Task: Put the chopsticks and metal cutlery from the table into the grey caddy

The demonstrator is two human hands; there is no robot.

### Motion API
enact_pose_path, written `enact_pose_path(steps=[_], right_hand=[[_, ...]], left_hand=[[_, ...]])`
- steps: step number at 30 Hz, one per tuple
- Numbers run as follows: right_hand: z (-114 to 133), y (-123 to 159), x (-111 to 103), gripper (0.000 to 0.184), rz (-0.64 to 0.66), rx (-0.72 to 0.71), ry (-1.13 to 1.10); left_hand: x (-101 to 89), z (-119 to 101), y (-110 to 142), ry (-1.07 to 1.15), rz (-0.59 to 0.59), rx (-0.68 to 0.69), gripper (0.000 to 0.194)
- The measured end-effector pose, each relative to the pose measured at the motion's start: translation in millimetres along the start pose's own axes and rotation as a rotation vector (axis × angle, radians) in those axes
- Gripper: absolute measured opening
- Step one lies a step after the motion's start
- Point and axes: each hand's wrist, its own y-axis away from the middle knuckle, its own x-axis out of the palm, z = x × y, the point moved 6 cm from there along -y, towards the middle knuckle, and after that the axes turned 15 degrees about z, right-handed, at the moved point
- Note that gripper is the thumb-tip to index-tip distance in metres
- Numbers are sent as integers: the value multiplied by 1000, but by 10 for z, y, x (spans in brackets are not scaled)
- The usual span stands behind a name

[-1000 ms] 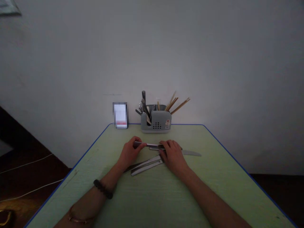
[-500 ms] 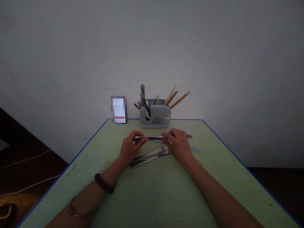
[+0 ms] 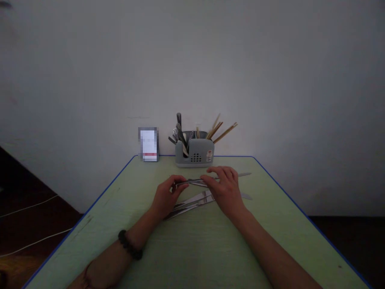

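A silver table knife [image 3: 194, 180] is held level above the table, its blade pointing right. My left hand [image 3: 168, 194] pinches the handle end between thumb and fingers. My right hand [image 3: 227, 186] is at the knife's middle, the thumb against it and the index finger lifted and curved; its other fingers partly hide the knife. The blade tip shows beyond the right hand, nearly edge-on. Below lie more table knives [image 3: 192, 204] side by side on the table, handles to the left, partly covered by my right hand and left wrist.
At the back stands a grey utensil holder [image 3: 201, 154] with dark-handled cutlery [image 3: 179, 126] and wooden chopsticks [image 3: 225, 132]. Left of it a phone [image 3: 148, 144] leans on the wall [image 3: 192, 60]. The pale green table [image 3: 204, 249] has a blue edge.
The held knife has turned so its blade now looks thinner. My right index finger has lifted away from the knife. The whole view has shifted slightly.
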Motion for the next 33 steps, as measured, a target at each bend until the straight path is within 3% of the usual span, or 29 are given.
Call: enact_pose_path(steps=[5, 11, 14, 19, 27, 30, 33], right_hand=[[-101, 16, -50, 17, -49, 80, 17], [-170, 32, -78, 19, -43, 94, -14], [-267, 60, -120, 18, -83, 159, -61], [-386, 106, -196, 18, -175, 229, -208], [-375, 96, -179, 16, -169, 179, -446], [-370, 86, -136, 17, -169, 165, -648], [-354, 74, -38, 19, -107, 176, -882]], left_hand=[[16, -55, -2, -55, 32, 62, 23], [-101, -34, 11, -52, -122, 20, 23], [-124, -8, 5, -5, -142, -2, 23], [-63, -16, -12, -28, -57, -29, 25], [4, 3, -19, -66, 34, -18, 24], [5, -8, -28, -109, 34, 16, 20], [-30, -28, -29, -162, -38, 82, 16]])
